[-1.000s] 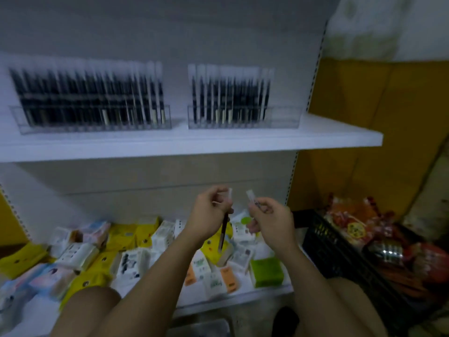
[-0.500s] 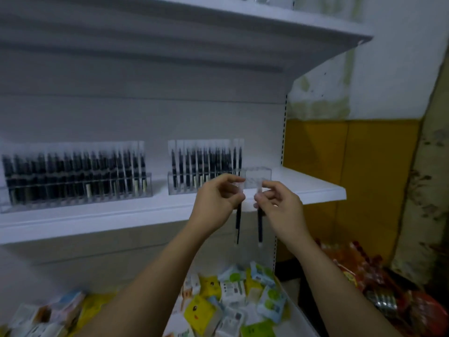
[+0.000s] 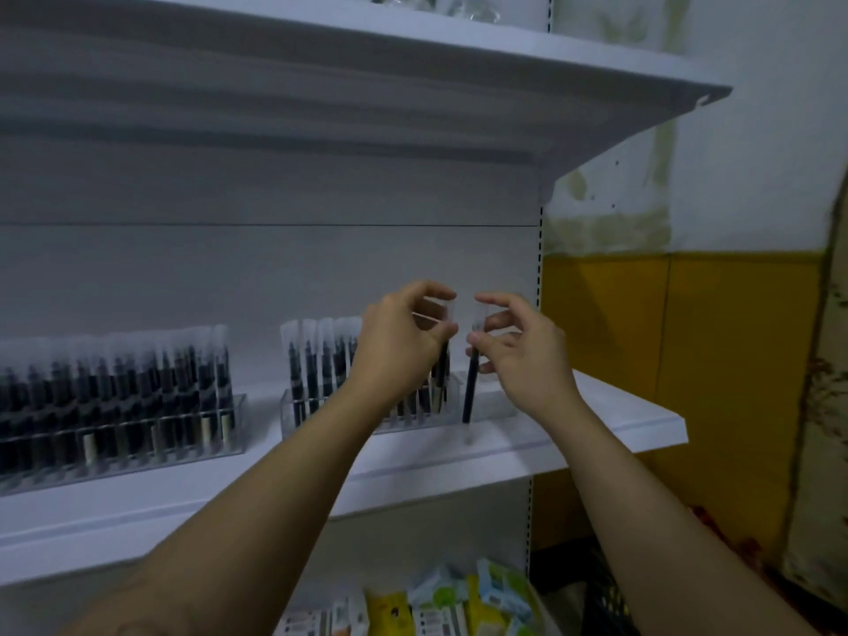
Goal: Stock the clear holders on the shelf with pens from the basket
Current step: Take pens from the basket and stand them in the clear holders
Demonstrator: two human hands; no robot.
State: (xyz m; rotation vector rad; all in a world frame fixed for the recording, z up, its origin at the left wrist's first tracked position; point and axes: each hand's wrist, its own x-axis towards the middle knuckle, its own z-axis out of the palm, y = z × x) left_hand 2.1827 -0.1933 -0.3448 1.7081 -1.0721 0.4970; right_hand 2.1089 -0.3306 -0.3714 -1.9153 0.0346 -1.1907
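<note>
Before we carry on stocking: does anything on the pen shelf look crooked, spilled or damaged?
Nothing stands out. Stocked pens stand upright in the left holder and right holder, whose right end is unfilled. The left hand pinches one sleeved pen; the right hand pinches a second pen. No spills or damage visible.

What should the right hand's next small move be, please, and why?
Probably ease the pen pinched by the right hand straight down into the bare end of the right holder: it hangs nearly upright there, tip low, and the slots to its left hold pens.
</note>
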